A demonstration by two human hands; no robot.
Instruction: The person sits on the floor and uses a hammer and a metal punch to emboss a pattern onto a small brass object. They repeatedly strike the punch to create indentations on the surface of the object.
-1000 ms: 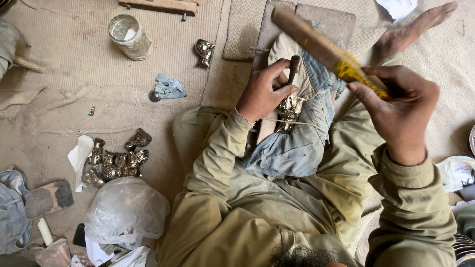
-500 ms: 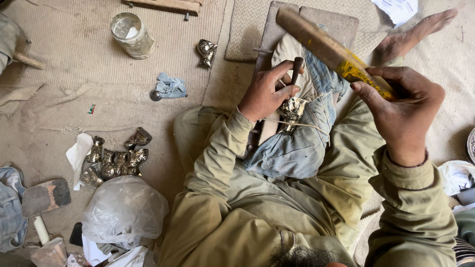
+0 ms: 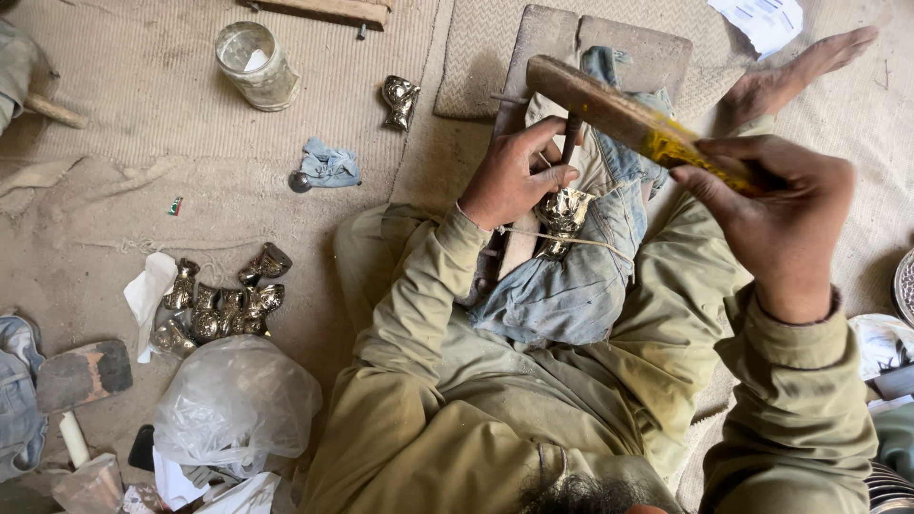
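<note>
Your right hand (image 3: 776,214) is closed around the yellow-stained end of a long flat wooden mallet (image 3: 628,119), which slants up and to the left above your lap. Your left hand (image 3: 514,176) is wrapped around a thin dark metal punch (image 3: 569,138), holding it upright with its lower end on a small shiny embossed metal piece (image 3: 564,211). That piece sits on a faded blue denim cloth (image 3: 571,286) draped over your thigh, beside a narrow wooden block (image 3: 519,249) (a thin cord crosses just below the piece). The mallet's head is above the punch; whether the two touch cannot be told.

On the woven floor mat (image 3: 124,133) to your left, well apart from your hands, lies a cluster of similar shiny metal pieces (image 3: 224,305), with a crumpled clear plastic bag (image 3: 233,400) just below them. Farther up stand a cloudy glass jar (image 3: 252,65) and a single metal piece (image 3: 400,100), with a small blue rag (image 3: 328,167) between.
</note>
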